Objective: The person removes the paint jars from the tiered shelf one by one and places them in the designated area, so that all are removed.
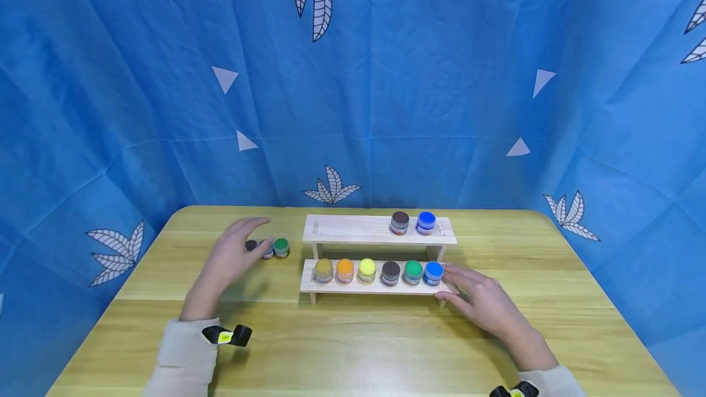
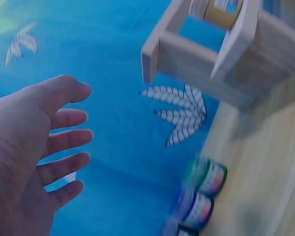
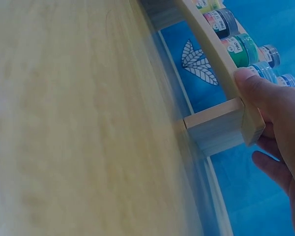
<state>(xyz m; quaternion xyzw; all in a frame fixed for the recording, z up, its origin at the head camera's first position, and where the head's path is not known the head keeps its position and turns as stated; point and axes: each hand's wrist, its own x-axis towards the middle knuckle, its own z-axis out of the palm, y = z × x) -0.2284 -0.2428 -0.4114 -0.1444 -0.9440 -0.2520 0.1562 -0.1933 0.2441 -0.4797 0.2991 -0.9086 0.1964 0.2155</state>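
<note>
We note the right hand (image 1: pixel 485 302) nearest. Its fingers are bent at the right end of the pale wooden front shelf (image 1: pixel 353 289), which they pinch with the thumb on the front edge; the shelf stands on the light wood-grain tabletop (image 1: pixel 353 342). The small blue-lidded clear paint jar (image 1: pixel 433 272) sits just beside the thumb; whether they touch, we cannot tell. Leftward along this shelf we list paint jars with green (image 1: pixel 412 271), dark brown, yellow, orange and ochre lids.

Farther left, the left hand (image 1: pixel 230 257) has its fingers loosely spread, with hold of nothing. From the head view, thumb and forefinger appear about three small round paint jars (image 1: pixel 282 248), lidded dark, blue and green, and partly cover two. The left wrist view shows a gap between fingers and jars.

Behind, the pale wooden rear shelf (image 1: pixel 347 228) bears a brown-lidded and a deep-blue-lidded jar. Only the right wrist view shows the thumb pad against the wood, above the end support. Blue leaf-printed cloth (image 1: pixel 386 90) hangs beyond.
</note>
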